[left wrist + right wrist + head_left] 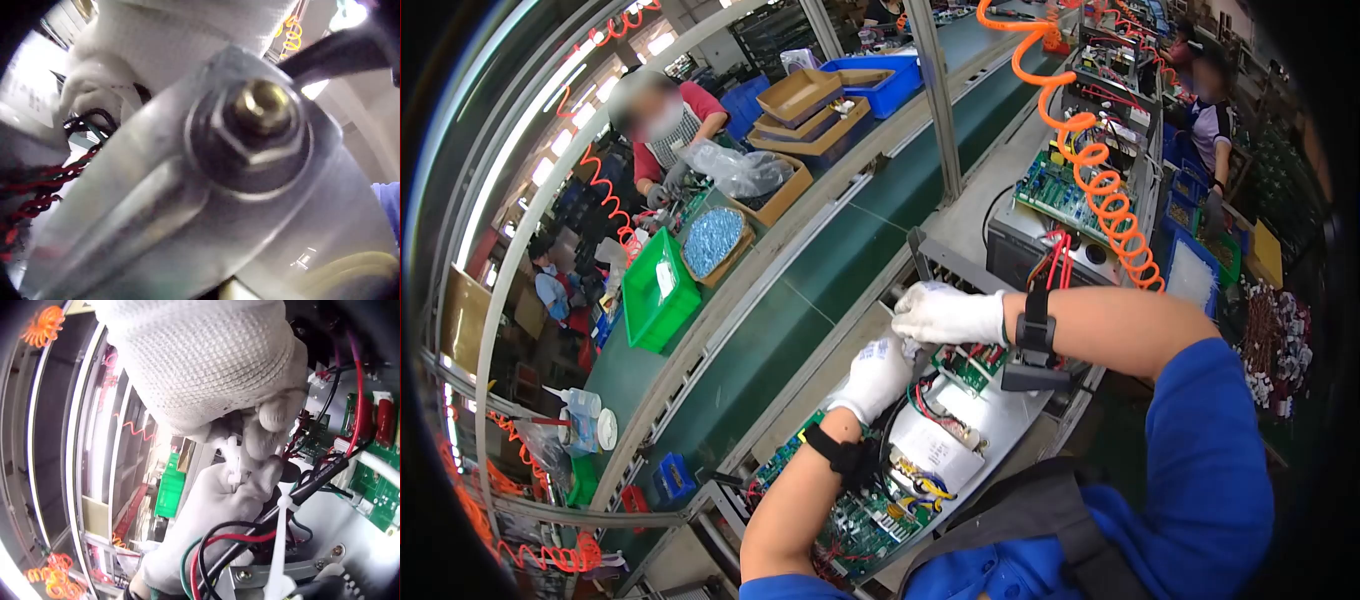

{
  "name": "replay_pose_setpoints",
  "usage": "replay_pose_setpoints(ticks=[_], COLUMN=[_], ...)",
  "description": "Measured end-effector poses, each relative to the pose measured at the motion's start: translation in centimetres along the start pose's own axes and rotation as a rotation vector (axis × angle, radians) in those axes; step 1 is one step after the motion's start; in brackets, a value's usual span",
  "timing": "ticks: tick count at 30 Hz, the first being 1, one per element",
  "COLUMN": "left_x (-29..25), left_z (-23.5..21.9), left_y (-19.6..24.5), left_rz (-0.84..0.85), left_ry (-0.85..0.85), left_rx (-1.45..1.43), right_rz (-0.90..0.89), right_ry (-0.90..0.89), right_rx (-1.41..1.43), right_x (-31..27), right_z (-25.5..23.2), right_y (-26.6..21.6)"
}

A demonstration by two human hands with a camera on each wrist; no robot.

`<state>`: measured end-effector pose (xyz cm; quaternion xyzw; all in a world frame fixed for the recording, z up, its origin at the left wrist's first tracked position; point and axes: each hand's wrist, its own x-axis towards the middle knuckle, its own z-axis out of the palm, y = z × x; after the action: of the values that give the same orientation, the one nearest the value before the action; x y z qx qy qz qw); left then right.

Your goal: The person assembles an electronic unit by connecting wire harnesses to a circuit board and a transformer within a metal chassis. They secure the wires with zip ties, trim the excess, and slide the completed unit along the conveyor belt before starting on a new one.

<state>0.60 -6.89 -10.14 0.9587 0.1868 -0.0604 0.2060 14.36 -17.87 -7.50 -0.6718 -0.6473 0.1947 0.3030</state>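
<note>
Two white-gloved hands meet over an open metal chassis (1015,410) holding circuit boards and wiring. My left hand (874,378) curls its fingers near the chassis's far edge, its thumb and fingertips at a small white plastic piece (235,467). From above, my right hand (948,315) pinches at the same piece, fingertips close to the left hand's. A white cable tie (282,540) wraps a black sleeved cable (312,485) beside the hands. Black, red and green wires (240,535) cross in front of the left hand. A metal bracket with a nut and brass bolt (262,106) fills the left wrist view.
A green circuit board (865,525) lies in the chassis's near end. Behind it stands another unit with a board (1060,190), under a coiled orange hose (1100,185). Beyond the green conveyor (800,300) are a green bin (658,300) and a worker (670,125).
</note>
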Motion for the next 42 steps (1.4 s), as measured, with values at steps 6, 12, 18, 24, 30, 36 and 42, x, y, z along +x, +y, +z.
replay_pose_setpoints(ticks=[6, 12, 18, 24, 30, 36, 42], left_x=[0.5, -4.7, -9.8, -11.9, -11.0, -10.9, -12.0], left_z=[-2.7, -11.4, -12.2, -13.4, -16.0, -15.0, -11.1], left_y=[-2.1, 1.3, 0.6, 1.1, -2.9, 1.6, -1.0], left_rz=[0.219, 0.2, 0.2, 0.217, 0.148, -0.079, 0.032], left_ry=[0.085, 0.078, -0.115, -0.047, 0.681, 0.054, -0.082], left_rx=[-0.309, -0.403, -0.796, -0.866, -0.722, -0.994, -0.428], right_rz=[0.107, -0.148, -0.237, 0.024, 0.166, 0.033, -0.006], right_ry=[0.169, 0.167, 0.16, 0.306, 0.262, 0.091, -0.654], right_rx=[0.439, -0.007, 0.35, 0.409, 0.426, 0.622, -0.319], right_x=[2.1, 0.3, -0.2, -0.1, 0.5, 2.9, 1.1], right_z=[-3.0, -6.4, -4.9, -5.8, -9.9, -6.1, -4.9], right_y=[0.2, -10.1, -13.3, -15.9, -14.0, -11.3, -5.7])
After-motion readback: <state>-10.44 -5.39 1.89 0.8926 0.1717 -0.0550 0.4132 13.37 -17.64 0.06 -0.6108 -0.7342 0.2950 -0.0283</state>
